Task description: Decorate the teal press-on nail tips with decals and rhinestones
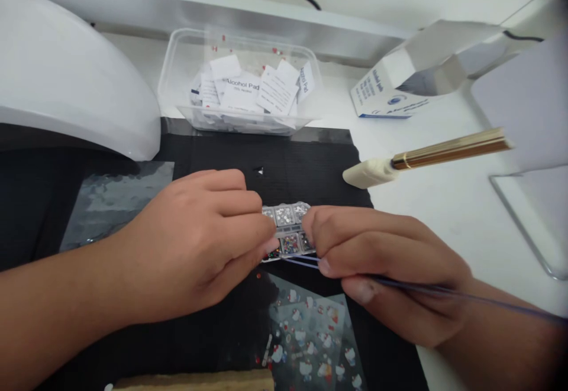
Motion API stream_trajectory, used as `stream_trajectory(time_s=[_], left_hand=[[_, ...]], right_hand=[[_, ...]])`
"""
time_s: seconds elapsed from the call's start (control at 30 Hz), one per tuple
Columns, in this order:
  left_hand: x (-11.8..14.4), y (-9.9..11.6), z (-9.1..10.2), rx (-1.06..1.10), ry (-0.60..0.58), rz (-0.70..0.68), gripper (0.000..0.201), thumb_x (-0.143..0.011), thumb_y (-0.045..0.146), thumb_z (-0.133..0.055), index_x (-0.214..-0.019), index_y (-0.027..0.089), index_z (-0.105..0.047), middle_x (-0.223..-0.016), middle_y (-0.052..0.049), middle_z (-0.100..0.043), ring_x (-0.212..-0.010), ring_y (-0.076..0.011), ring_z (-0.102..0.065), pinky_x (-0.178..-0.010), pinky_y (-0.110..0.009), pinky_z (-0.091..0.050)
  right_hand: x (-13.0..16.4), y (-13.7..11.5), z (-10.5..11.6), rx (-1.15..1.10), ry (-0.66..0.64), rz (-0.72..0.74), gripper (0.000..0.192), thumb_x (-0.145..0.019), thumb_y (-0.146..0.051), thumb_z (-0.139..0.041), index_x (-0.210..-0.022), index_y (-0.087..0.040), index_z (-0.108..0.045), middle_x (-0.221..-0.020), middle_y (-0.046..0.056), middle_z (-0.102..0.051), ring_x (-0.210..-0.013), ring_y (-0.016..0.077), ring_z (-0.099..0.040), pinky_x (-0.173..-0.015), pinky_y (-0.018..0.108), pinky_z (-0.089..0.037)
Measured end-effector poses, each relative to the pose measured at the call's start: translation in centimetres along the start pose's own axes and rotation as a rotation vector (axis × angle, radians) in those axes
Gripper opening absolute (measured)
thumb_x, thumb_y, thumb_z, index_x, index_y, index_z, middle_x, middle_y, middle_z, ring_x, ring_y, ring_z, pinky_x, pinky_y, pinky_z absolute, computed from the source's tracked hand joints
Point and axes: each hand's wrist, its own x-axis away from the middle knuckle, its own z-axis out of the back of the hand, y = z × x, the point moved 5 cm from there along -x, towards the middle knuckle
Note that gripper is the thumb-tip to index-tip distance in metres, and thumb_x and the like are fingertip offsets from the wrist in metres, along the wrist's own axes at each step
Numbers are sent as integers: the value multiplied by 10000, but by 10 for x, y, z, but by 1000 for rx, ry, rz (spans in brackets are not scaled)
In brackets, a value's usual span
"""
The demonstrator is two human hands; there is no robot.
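A small transparent compartment case (290, 229) holds silvery and multicoloured rhinestones in separate little sections. My left hand (213, 231) is closed on its left end, with the fingers curled over the nearer sections. My right hand (390, 267) is closed around slim purple tweezers (304, 261), whose two tips point left along the case's near edge. The fingertips of that hand also touch the case's right end. Both ends of the case are partly hidden by my fingers. Below the case lies a transparent sticker sheet (310, 338) with small cartoon cat figures.
A plastic tub (171, 74) of alcohol pads (242, 92) stands behind, beside an opened carton (377, 92). A cream-tipped brush (448, 151) is at right. A white curved device (89, 71) fills the upper left. A black mat (310, 160) lies underneath.
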Motion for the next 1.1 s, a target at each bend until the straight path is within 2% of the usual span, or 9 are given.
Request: stream_trajectory(time_s=[0.13, 0.3, 0.43, 0.7, 0.93, 1.1], left_hand=[[1, 1, 0, -13, -9, -17, 189, -949, 251, -522, -922, 190, -699, -741, -12, -637, -703, -170, -503, -662, -355, -387], [2, 2, 1, -1, -26, -18, 175, -944, 260, -534, -907, 195, -693, -766, -13, -647, -731, -176, -505, -702, -375, -377], [1, 4, -1, 27, -56, -25, 169, -939, 247, -536, -854, 208, -678, -791, -6, -645, -761, -182, -504, -737, -388, -363], [1, 8, -4, 36, -93, -55, 192, -941, 229, -518, -867, 237, -695, -830, -4, -654, -784, -182, -497, -767, -382, -341], [-1, 13, -5, -71, -67, -81, 174, -907, 225, -554, -811, 217, -699, -827, -8, -681, -789, -181, -527, -785, -373, -335], [-1, 11, -2, -44, -81, -83, 177, -907, 268, -572, -834, 218, -725, -865, -28, -696, -816, -187, -555, -791, -362, -369]], right_hand=[[1, 4, 6, -180, 79, 90, 129, -875, -145, -526, -883, -109, -649, -689, 57, -582, -633, 143, -554, -593, 325, -516], [3, 7, 7, -329, 180, 115, 134, -854, -142, -548, -863, -75, -664, -660, 62, -557, -629, 148, -538, -578, 336, -491], [4, 4, 4, -340, 211, 136, 142, -871, -177, -545, -870, -95, -661, -655, 41, -542, -605, 132, -520, -574, 325, -490], [7, -1, 0, -321, 241, 110, 134, -869, -173, -541, -862, -130, -668, -676, 46, -573, -620, 140, -530, -609, 343, -501], [9, -3, -9, -393, 329, 205, 164, -832, -137, -555, -871, -126, -714, -665, 56, -603, -622, 158, -549, -589, 344, -464], [12, -21, -19, -416, 418, 234, 154, -843, -153, -572, -859, -154, -725, -646, 39, -601, -623, 158, -550, -588, 334, -446]])
